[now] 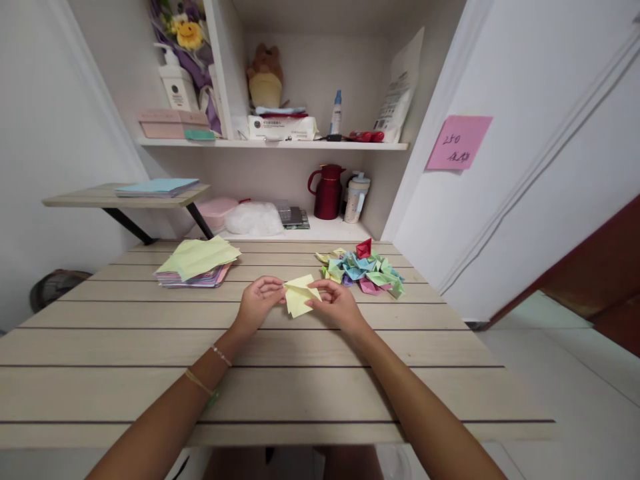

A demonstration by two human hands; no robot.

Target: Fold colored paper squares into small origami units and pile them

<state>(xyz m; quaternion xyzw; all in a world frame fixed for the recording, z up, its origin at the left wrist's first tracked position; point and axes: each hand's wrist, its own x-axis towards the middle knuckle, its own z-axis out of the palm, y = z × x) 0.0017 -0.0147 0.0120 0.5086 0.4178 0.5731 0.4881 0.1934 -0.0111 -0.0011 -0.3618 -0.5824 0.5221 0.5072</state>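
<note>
A pale yellow sheet of paper [300,297], partly folded, is held over the middle of the wooden table [150,347]. My left hand [257,303] pinches its left edge with closed fingers. My right hand [337,303] pinches its right side, fingers also closed. Just beyond my right hand lies a pile of small folded paper shapes [365,270] in blue, green, pink, yellow and red. To the far left of my left hand sits a stack of flat coloured sheets [197,263] with a yellow-green one on top.
Behind the table is a shelf with a red jug [327,193], a white cup [356,198], a pink box [217,210] and a plastic bag [255,219]. A side ledge holds blue paper [157,187]. A pink note [459,142] hangs on the right wall.
</note>
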